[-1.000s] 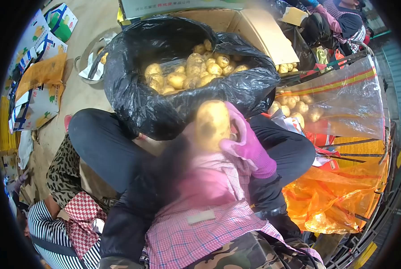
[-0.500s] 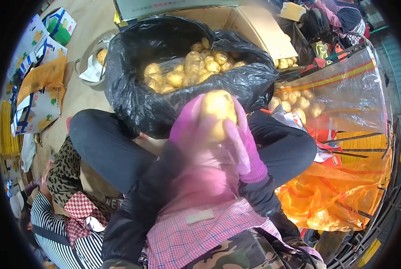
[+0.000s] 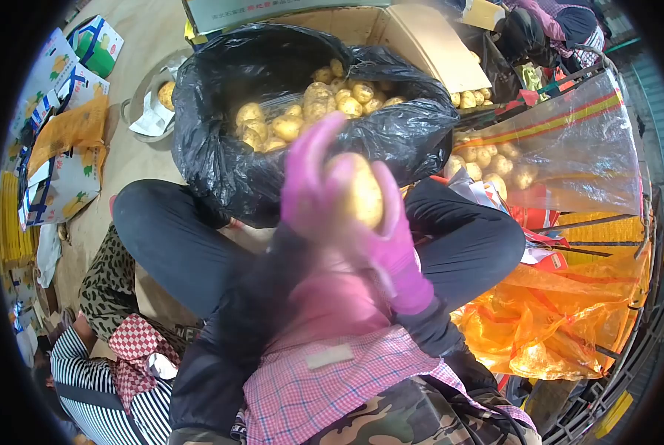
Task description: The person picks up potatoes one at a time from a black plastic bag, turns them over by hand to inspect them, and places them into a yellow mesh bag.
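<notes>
A large yellow potato (image 3: 365, 191) is held up between my two gloved hands, in front of the black plastic bag. My left hand (image 3: 308, 182), in a purple glove, grips its left side; one finger points upward, apart from the potato, and the lower part of the hand is smeared by motion. From the right and below, my right hand (image 3: 402, 259), in a matching glove, closes around the potato, its thumb along the right side. The black bag (image 3: 221, 167) beyond my hands contains several potatoes (image 3: 287, 127).
To the right, a clear plastic sack (image 3: 584, 159) holds more potatoes, above an orange mesh bag (image 3: 554, 319). A cardboard box (image 3: 428, 48) stands behind the black bag. A metal basin (image 3: 154, 133) lies left. A person in a striped top (image 3: 109, 386) sits at lower left; another works at upper right.
The potato has come slightly lower and turned in my hands. My left hand's fingers have lifted and spread, one now pointing up. My right hand has moved a little left and down.
</notes>
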Action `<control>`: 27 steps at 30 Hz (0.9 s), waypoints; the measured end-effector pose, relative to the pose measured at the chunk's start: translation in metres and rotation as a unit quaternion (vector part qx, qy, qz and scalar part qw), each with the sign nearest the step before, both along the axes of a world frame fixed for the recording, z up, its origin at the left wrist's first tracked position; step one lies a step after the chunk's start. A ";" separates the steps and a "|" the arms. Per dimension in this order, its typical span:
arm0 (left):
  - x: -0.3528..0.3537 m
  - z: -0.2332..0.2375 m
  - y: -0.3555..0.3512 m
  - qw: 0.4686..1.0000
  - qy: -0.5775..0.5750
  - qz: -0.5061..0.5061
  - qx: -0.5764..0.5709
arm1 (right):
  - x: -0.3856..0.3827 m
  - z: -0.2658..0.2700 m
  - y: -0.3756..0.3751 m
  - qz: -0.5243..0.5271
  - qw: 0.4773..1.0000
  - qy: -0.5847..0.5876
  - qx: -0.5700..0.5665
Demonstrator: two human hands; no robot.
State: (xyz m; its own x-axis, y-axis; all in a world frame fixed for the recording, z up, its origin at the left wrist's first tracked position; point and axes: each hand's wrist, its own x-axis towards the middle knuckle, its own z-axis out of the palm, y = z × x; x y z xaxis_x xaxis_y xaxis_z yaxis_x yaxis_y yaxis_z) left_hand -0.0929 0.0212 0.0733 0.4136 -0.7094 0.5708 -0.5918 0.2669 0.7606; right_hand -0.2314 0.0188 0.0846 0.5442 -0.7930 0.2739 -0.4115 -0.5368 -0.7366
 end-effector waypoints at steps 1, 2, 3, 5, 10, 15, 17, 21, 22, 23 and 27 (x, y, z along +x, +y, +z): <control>-0.003 0.009 0.000 0.999 -0.022 -0.023 0.026 | -0.001 -0.004 0.003 -0.003 1.000 -0.014 -0.005; -0.005 0.006 0.000 0.997 0.042 -0.050 0.051 | 0.000 -0.006 0.007 -0.005 1.000 -0.028 -0.009; -0.007 0.006 -0.001 0.988 0.106 -0.079 0.076 | 0.001 0.000 0.009 -0.009 0.999 -0.036 0.000; -0.003 0.007 -0.004 0.965 0.210 -0.094 0.122 | 0.002 0.004 0.012 -0.019 0.998 -0.051 0.021; 0.033 -0.011 -0.009 0.913 0.337 -0.151 0.176 | -0.008 -0.004 0.003 0.009 0.958 -0.181 0.222; 0.030 -0.008 -0.004 0.895 0.400 -0.095 0.170 | -0.027 0.004 -0.006 0.038 0.932 -0.203 0.297; 0.022 -0.014 -0.001 0.898 0.423 -0.079 0.088 | -0.027 0.020 -0.006 0.040 0.892 -0.237 0.382; 0.014 -0.026 -0.004 0.971 0.217 -0.086 0.044 | -0.029 0.015 -0.001 0.068 0.824 -0.322 0.461; 0.012 -0.022 -0.002 0.973 0.208 -0.084 0.053 | -0.021 0.012 -0.007 0.068 0.752 -0.376 0.538; 0.012 -0.016 -0.001 0.976 0.197 -0.076 0.051 | -0.015 0.009 -0.012 0.067 0.669 -0.424 0.607; 0.005 0.000 -0.008 0.899 0.434 -0.044 0.045 | -0.010 0.002 -0.015 0.060 0.440 -0.518 0.731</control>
State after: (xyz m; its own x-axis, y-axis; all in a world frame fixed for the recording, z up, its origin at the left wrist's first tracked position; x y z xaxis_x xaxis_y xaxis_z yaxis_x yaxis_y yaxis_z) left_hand -0.0879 0.0134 0.0735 0.6160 -0.7878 -0.0016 0.2555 0.1978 0.9463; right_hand -0.2415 0.0041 0.0870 0.7904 -0.5159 -0.3305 0.5175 0.8509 -0.0905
